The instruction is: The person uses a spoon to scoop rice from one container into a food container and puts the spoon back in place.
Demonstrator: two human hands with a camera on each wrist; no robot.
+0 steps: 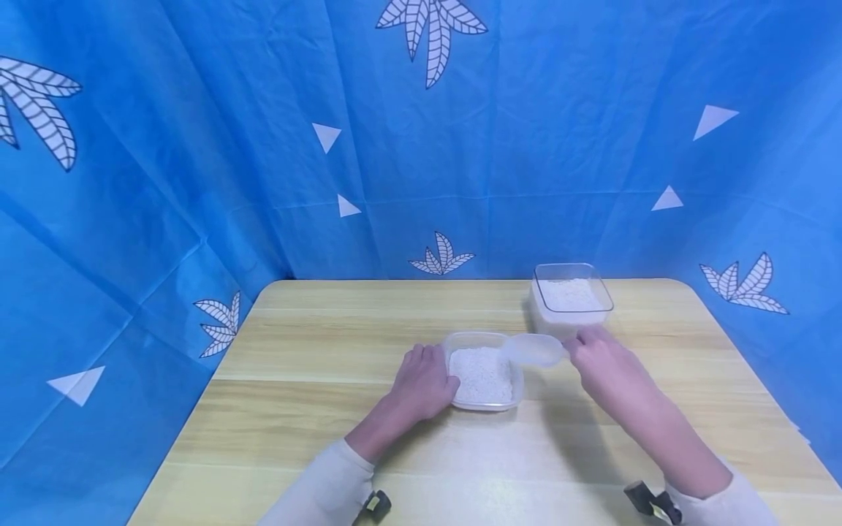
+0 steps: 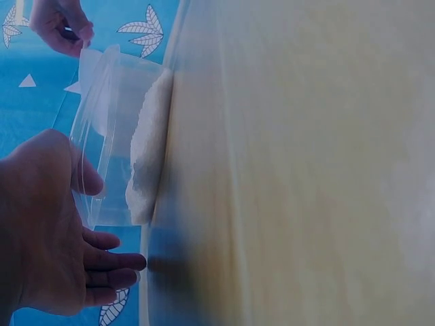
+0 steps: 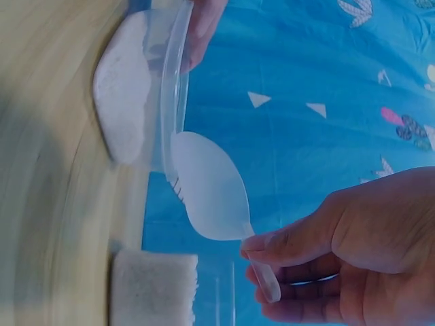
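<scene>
On the table sits a clear plastic container [image 1: 485, 404] partly filled with white, fine-grained stuff like rice [image 1: 480, 374]. My left hand [image 1: 423, 383] holds its left side, the thumb [image 2: 90, 178] at the wall and the fingers spread along the outside. My right hand [image 1: 601, 358] pinches the short handle of a translucent white scoop [image 3: 211, 187] between thumb and fingers. The scoop's broad bowl hangs over the container's right rim, with small teeth showing along one edge in the right wrist view. Whether anything lies in the bowl, I cannot tell.
Behind my right hand stands a taller clear box [image 1: 571, 315], filled with similar white grains to below its rim. The pale wooden table [image 1: 316, 351] ends at a blue patterned cloth [image 1: 421, 161] hanging behind and at the sides.
</scene>
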